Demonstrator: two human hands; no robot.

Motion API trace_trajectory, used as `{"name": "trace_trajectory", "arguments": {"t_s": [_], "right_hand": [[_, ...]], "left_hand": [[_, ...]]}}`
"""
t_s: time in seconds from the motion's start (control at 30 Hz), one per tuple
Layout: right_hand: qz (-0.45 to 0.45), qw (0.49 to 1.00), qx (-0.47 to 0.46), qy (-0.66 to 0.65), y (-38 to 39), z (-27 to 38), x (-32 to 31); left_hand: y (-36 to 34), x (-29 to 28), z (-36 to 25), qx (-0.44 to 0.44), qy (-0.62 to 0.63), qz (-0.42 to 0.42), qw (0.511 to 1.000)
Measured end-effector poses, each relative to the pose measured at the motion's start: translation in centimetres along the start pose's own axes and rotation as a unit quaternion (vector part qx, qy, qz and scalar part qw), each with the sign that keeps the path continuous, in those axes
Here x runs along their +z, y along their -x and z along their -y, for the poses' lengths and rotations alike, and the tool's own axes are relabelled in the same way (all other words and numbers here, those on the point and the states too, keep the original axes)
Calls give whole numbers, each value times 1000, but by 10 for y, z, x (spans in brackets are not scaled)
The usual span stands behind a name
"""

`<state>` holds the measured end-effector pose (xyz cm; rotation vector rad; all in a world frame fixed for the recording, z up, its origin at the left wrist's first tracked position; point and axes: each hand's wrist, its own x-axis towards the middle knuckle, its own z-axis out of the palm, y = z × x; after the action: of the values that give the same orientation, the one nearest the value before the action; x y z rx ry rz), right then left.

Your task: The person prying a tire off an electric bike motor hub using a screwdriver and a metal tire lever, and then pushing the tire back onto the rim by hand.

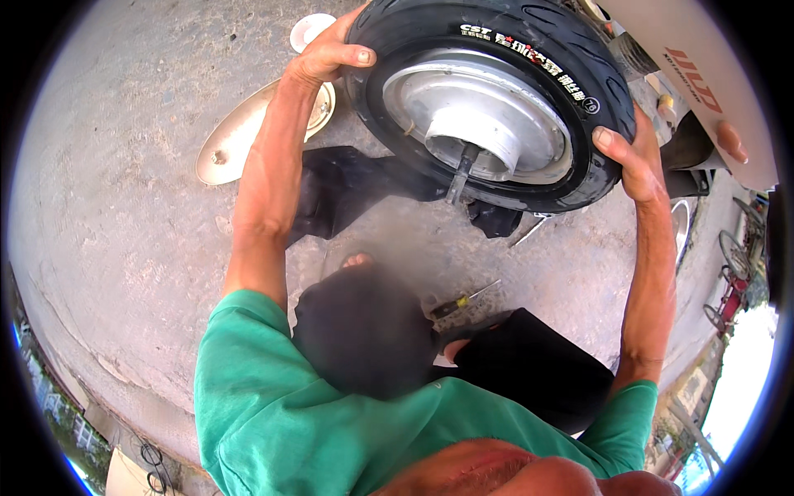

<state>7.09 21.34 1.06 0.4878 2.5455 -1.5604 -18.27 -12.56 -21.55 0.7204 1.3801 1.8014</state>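
A black tyre point(389, 157) on a silver hub wheel point(418, 87), its axle point(466, 165) pointing toward me, is tilted up at the top of the view. My left hand point(327, 54) grips the upper left side of the tyre, thumb on the sidewall, fingers mostly hidden behind it. My right hand point(628, 157) grips the lower right side, thumb pressed on the rubber. Black material point(331, 190) lies on the ground beneath and behind the wheel. A thin metal tool point(529, 229) lies below the tyre.
A screwdriver point(451, 304) lies on the concrete point(132, 207) by my legs point(521, 372). A cream oval part point(219, 140) and a small pale dish point(310, 29) are at the upper left. A white panel point(719, 58) stands at the upper right, with bicycles point(732, 273) farther right.
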Motion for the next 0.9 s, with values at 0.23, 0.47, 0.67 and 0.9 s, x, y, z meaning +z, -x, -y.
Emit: {"name": "trace_trajectory", "arguments": {"t_s": [0.23, 0.47, 0.67, 0.9], "right_hand": [[-33, 999, -7, -7, -12, -6, 4], [-34, 998, 36, -41, -8, -13, -2], [-58, 996, 48, -57, -5, -20, -3], [-52, 997, 50, -18, -8, -17, -6]], "left_hand": [[-8, 21, -19, -33, 47, -5, 998], [-29, 15, -15, -60, 66, 48, 995], [-43, 12, -12, -74, 50, 69, 994], [-42, -5, 7, -82, 42, 65, 994]]}}
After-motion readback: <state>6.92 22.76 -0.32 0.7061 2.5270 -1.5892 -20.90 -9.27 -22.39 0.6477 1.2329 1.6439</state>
